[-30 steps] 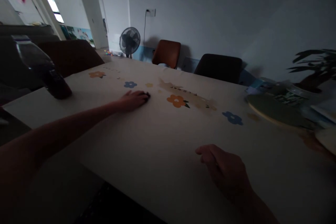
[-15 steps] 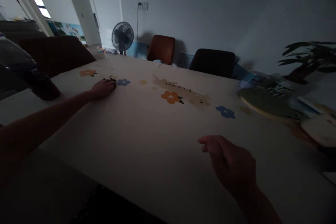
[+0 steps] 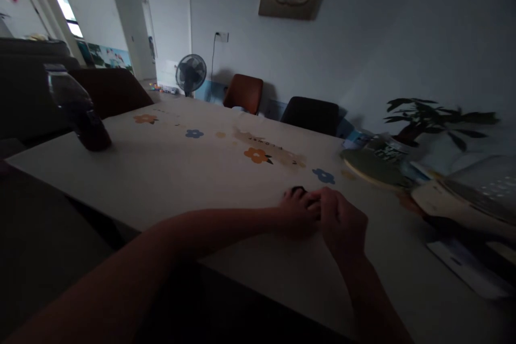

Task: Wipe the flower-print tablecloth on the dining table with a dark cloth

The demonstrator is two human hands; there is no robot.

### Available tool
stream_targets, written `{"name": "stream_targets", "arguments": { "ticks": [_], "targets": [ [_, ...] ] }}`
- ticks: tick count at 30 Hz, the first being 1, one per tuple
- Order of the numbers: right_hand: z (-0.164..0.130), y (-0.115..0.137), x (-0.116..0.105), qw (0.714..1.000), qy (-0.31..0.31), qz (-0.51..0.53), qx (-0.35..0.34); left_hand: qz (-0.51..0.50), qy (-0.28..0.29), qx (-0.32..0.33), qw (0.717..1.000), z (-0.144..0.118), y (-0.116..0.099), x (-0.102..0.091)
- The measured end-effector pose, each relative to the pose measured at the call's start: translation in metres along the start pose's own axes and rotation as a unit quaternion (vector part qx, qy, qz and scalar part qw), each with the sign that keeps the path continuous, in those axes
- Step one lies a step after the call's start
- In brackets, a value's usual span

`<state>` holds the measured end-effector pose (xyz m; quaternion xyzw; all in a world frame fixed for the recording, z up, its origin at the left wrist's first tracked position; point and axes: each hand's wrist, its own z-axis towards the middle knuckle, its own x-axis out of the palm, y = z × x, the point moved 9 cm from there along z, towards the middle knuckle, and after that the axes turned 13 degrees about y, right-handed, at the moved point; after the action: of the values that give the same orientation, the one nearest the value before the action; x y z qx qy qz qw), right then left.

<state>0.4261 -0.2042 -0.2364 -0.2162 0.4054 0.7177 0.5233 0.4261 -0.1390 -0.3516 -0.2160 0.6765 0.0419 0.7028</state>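
My left hand point(image 3: 299, 217) is curled over a small dark object point(image 3: 298, 190) whose edge shows beyond the fingertips; its kind is hidden. Pressed close beside it, my right hand point(image 3: 343, 223) has its fingers bent together, the fingertips meeting the left hand's fingers. What the right fingers hold, if anything, is concealed. Both hands are low over the pale tablecloth point(image 3: 181, 183), just short of a printed blue flower point(image 3: 323, 176).
A bottle of dark liquid point(image 3: 86, 121) stands on the left. To the right are a round green board point(image 3: 373, 169), a potted plant point(image 3: 411, 131) and a white appliance point(image 3: 447, 201). Chairs point(image 3: 244, 92) and a fan point(image 3: 191, 73) stand beyond the table.
My left hand has come from the far left of the table across to my right hand, bringing the small dark object. The view has tilted up slightly.
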Motion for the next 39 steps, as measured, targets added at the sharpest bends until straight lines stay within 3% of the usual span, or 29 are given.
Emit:
{"name": "stream_targets", "arguments": {
  "ticks": [2, 5, 7, 9, 11, 12, 14, 16, 19, 21, 23, 27, 30, 34, 39],
  "targets": [
    [-0.005, -0.008, -0.008, 0.999, 0.006, -0.040, 0.017, -0.041, 0.018, 0.029, 0.999, 0.014, -0.031, 0.009],
    [-0.020, -0.040, -0.015, 0.992, 0.034, -0.082, 0.084, -0.086, 0.038, 0.053, 0.994, 0.017, -0.051, 0.005],
    [-0.035, -0.071, -0.010, 0.986, 0.065, -0.073, 0.132, -0.128, 0.046, 0.076, 0.988, 0.004, -0.049, -0.005],
    [-0.051, -0.097, 0.004, 0.983, 0.100, -0.042, 0.146, -0.154, 0.044, 0.095, 0.983, -0.021, -0.032, -0.020],
    [-0.061, -0.113, 0.027, 0.981, 0.152, -0.020, 0.117, -0.162, 0.017, 0.091, 0.982, -0.058, 0.004, -0.041],
    [-0.064, -0.118, 0.038, 0.979, 0.177, -0.023, 0.100, -0.180, -0.025, 0.064, 0.981, -0.082, 0.032, -0.056],
    [-0.064, -0.125, 0.059, 0.973, 0.213, -0.048, 0.071, -0.201, -0.122, -0.046, 0.971, -0.139, 0.105, -0.087],
    [-0.055, -0.131, 0.073, 0.969, 0.222, -0.085, 0.067, -0.195, -0.226, -0.210, 0.931, -0.213, 0.182, -0.114],
    [-0.036, -0.126, 0.091, 0.963, 0.230, -0.130, 0.059, -0.173, -0.301, -0.317, 0.883, -0.321, 0.252, -0.138],
    [-0.024, -0.100, 0.108, 0.959, 0.244, -0.142, 0.018, -0.156, -0.325, -0.368, 0.857, -0.383, 0.276, -0.141],
    [-0.017, -0.057, 0.129, 0.955, 0.259, -0.138, -0.038, -0.131, -0.341, -0.442, 0.820, -0.434, 0.289, -0.137],
    [-0.001, 0.050, 0.183, 0.936, 0.314, -0.124, -0.098, -0.166, -0.400, -0.533, 0.727, -0.494, 0.299, -0.122],
    [0.021, 0.122, 0.229, 0.917, 0.368, -0.108, -0.112, -0.240, -0.424, -0.540, 0.686, -0.502, 0.308, -0.109],
    [0.063, 0.198, 0.288, 0.903, 0.406, -0.072, -0.123, -0.300, -0.424, -0.513, 0.684, -0.496, 0.313, -0.104],
    [0.106, 0.283, 0.355, 0.894, 0.424, -0.023, -0.144, -0.303, -0.425, -0.529, 0.669, -0.496, 0.307, -0.109]
  ]
}}
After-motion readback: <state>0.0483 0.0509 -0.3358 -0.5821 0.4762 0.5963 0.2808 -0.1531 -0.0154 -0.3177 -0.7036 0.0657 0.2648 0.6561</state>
